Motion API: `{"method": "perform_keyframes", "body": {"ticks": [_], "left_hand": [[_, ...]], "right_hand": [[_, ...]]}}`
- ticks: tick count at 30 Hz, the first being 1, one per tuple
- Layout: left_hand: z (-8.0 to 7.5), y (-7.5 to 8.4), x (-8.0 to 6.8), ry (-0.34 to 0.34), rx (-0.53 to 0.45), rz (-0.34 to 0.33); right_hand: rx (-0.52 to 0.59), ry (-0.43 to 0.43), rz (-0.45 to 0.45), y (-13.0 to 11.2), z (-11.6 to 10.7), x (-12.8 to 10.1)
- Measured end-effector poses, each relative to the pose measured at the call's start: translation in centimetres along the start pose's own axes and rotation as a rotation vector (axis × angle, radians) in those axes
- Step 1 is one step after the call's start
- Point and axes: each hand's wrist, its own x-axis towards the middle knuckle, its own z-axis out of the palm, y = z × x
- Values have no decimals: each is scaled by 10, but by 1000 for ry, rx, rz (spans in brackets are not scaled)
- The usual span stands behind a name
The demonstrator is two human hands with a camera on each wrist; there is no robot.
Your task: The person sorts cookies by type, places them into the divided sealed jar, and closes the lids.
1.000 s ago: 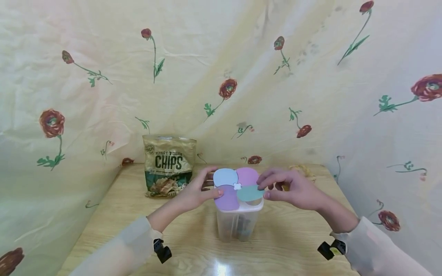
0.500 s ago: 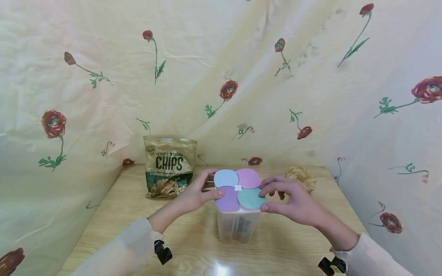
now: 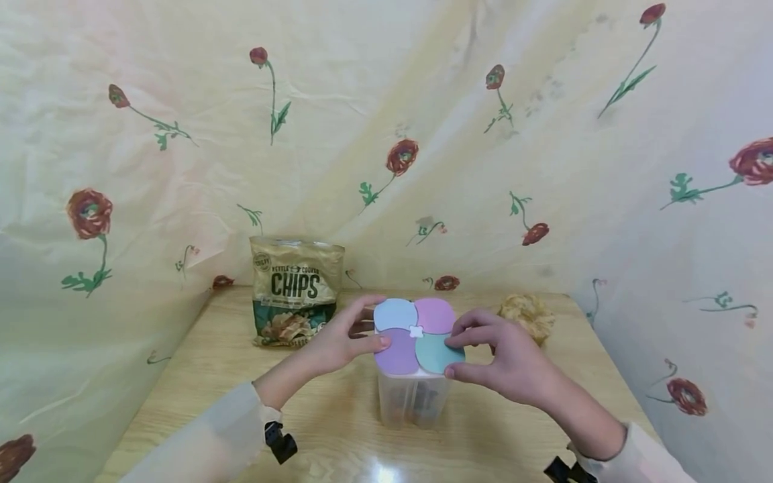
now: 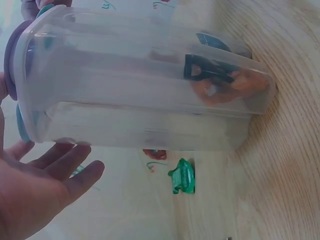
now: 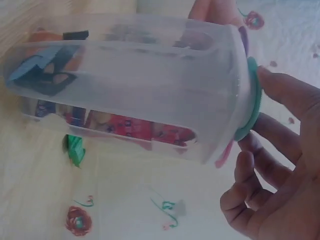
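Observation:
A tall clear plastic storage container stands upright on the table, topped by petal-shaped lids in blue, pink, purple and teal. My left hand grips its top from the left, thumb on the purple lid and fingers along the side. With thumb and index finger, my right hand pinches the outer edge of the teal lid, which lies over its corner. Through the walls show orange and dark-blue packets low down in the left wrist view, and red packets in another compartment in the right wrist view.
A gold and green bag of chips stands at the back left of the wooden table. A crumpled yellowish bundle lies at the back right. Behind the container is a small green shiny thing. Flowered cloth hangs around the table.
The teal lid has swung toward the front, covering the corner opening that showed a second ago. My right hand has followed it nearer and slightly left. My left hand stays on the container.

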Motion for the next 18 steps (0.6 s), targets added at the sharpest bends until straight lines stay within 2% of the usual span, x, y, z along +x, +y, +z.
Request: {"method": "perform_keyframes", "body": {"ticks": [4,8,12,18], "left_hand": [[3,-1,-1,5,-14,9],[4,-3,-2,-8,-15,19],[1,-5,-3,-22,-13,24],[1,-6,-1,-22,-5,24]], "right_hand": [[-48,-9,12,-4,-3,-2],[28,52,-6,6,4,-12],[96,140,-97,17,18,-19],[149,180,-129,21,23,-21]]}}
